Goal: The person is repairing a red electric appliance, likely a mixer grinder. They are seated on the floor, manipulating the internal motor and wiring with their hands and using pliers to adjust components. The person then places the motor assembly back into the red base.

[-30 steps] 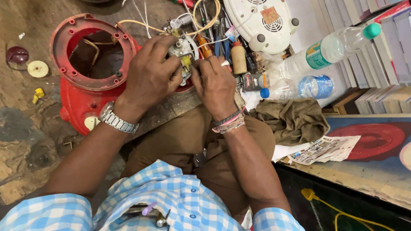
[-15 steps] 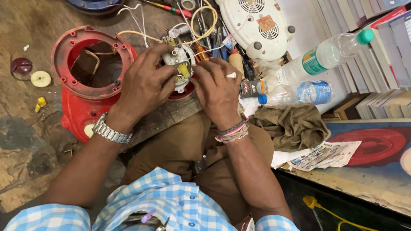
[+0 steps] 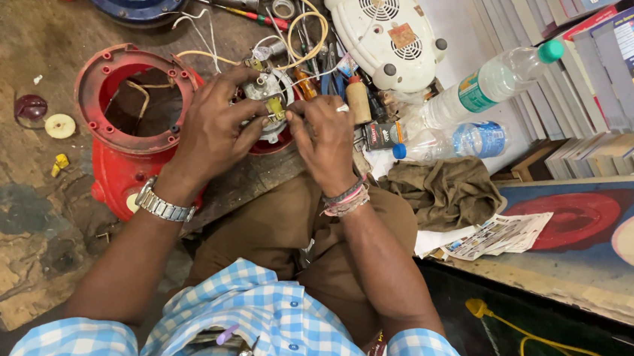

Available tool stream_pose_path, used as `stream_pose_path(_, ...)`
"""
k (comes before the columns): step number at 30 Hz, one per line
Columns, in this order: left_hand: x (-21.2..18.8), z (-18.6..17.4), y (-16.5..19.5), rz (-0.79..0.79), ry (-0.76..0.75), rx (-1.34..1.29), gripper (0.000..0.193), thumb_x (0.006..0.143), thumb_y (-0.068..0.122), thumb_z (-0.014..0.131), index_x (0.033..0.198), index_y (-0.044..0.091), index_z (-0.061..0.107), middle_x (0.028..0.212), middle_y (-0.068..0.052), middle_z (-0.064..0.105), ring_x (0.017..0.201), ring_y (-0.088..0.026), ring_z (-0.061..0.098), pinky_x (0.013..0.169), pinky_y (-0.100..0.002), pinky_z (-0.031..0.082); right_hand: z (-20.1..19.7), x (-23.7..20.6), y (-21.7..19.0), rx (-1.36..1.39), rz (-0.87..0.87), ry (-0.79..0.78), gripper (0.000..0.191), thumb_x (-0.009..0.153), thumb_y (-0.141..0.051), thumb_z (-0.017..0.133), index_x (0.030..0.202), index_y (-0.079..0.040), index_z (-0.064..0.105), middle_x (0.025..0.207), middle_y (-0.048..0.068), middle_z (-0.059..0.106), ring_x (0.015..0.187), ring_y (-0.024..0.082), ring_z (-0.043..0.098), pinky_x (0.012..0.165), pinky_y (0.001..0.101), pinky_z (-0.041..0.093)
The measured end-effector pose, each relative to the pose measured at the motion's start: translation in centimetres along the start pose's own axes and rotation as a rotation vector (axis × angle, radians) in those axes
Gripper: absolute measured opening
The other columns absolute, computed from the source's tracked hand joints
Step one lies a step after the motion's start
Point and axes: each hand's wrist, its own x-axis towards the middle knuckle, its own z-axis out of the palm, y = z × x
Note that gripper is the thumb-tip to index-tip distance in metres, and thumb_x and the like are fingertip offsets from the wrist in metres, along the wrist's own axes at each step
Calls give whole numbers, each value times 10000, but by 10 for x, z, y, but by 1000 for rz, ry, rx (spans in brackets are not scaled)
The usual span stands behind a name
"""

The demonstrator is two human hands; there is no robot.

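Worn workshop floor (image 3: 18,49), cluttered. My left hand (image 3: 211,128) clamped the small wired switch assembly (image 3: 266,102) steady above the red motor housing (image 3: 122,121); right hand (image 3: 327,145) pinched its brass terminal (image 3: 276,108).

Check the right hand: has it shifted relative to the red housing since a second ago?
No clear shift. The right hand sits just right of the red housing, fingers pinching the small white wired part with the left hand, as before.
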Motion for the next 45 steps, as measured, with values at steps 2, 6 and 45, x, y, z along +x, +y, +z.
stream_pose_path(2, -1, 1, 0, -8, 5, 19, 135, 844, 122, 799, 945, 67, 728, 1348, -141, 630, 1218, -367, 614, 1062, -498, 465, 0, 0, 4, 96, 38, -21, 115, 931, -136, 779, 1000, -57, 734, 904, 86, 687, 931, 293, 617, 811, 435, 434)
stream_pose_path(6, -3, 4, 0, -30, 41, -25, 119, 879, 112, 782, 941, 41, 710, 1367, -140, 636, 1246, -366, 610, 1079, -490, 461, -3, -3, 10, 216, 76, 30, 93, 928, -99, 767, 1003, -48, 749, 928, 88, 709, 917, 271, 628, 801, 385, 502)
stream_pose_path(45, -1, 8, 0, 60, 2, 142, 195, 765, 64, 780, 938, 55, 691, 1379, -182, 580, 1281, -372, 573, 1025, -445, 519, 7, -7, 7, 54, 88, -2, 92, 890, -95, 771, 973, -70, 740, 888, 103, 669, 815, 281, 660, 703, 390, 518)
